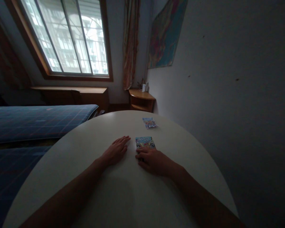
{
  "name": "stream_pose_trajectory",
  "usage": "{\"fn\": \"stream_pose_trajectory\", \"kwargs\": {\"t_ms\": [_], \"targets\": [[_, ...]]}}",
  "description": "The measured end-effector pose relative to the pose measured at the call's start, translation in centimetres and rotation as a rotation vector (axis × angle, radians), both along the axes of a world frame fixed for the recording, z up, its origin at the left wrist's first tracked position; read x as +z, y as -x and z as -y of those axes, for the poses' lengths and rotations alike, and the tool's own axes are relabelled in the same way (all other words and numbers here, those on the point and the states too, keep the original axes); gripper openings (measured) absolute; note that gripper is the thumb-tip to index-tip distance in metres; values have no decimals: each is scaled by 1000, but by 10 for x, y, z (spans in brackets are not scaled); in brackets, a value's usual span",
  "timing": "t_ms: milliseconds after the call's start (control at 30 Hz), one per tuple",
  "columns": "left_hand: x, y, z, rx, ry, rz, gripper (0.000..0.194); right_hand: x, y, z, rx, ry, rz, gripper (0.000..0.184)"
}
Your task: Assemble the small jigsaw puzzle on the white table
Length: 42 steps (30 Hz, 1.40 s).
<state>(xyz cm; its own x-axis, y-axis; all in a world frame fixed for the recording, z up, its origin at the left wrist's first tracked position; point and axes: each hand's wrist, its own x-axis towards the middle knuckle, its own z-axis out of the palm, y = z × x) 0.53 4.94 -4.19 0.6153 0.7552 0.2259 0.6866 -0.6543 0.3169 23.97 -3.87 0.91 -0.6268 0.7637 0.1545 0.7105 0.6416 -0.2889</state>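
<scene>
My right hand (pixel 154 161) lies over the near part of a small, flat, colourful printed card (pixel 144 142) on the white table. Its fingers bend over the card, and the thumb is close to its lower left corner. Whether this is a single card, a booklet or a packet I cannot tell; its near part is hidden under my hand. To the left, my left hand (pixel 116 150) rests palm down on the tabletop, fingers stretched out and nothing in them. Farther back lies a second small printed piece (pixel 149 123), with a pale, uneven edge at its lower right.
The round white table (pixel 85 145) fills the foreground. On the left is a bed with a blue checked mattress (pixel 38 122). A wooden desk (pixel 90 90) stands under the window, and a corner shelf (pixel 142 94) holds small items. A wall (pixel 216 104) runs along the right.
</scene>
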Motion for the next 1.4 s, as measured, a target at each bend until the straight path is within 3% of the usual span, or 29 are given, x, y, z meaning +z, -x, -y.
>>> {"fn": "stream_pose_trajectory", "kwargs": {"t_ms": [200, 500, 700, 900, 1100, 1267, 1400], "targets": [[5, -1, 1, 11, 19, -32, 54, 7, -35, -6, -171, 141, 40, 34], [9, -4, 3, 16, 35, -79, 55, -27, -105, -52, -432, 115, 54, 46], [8, -5, 5, 18, 18, -92, 60, -42, -124, -91, -579, 86, 30, 49], [6, -4, 6, 7, 5, -88, 62, -39, -122, -110, -643, 51, 18, 51], [10, -4, 6, 4, 1, -113, 62, -34, -107, -102, -686, -47, 3, 52], [14, -6, 9, -4, 6, -137, 61, -33, -68, -81, -588, -45, 44, 63], [15, -6, 11, -7, 9, -147, 61, -30, -28, -55, -415, 15, 102, 73]]}}
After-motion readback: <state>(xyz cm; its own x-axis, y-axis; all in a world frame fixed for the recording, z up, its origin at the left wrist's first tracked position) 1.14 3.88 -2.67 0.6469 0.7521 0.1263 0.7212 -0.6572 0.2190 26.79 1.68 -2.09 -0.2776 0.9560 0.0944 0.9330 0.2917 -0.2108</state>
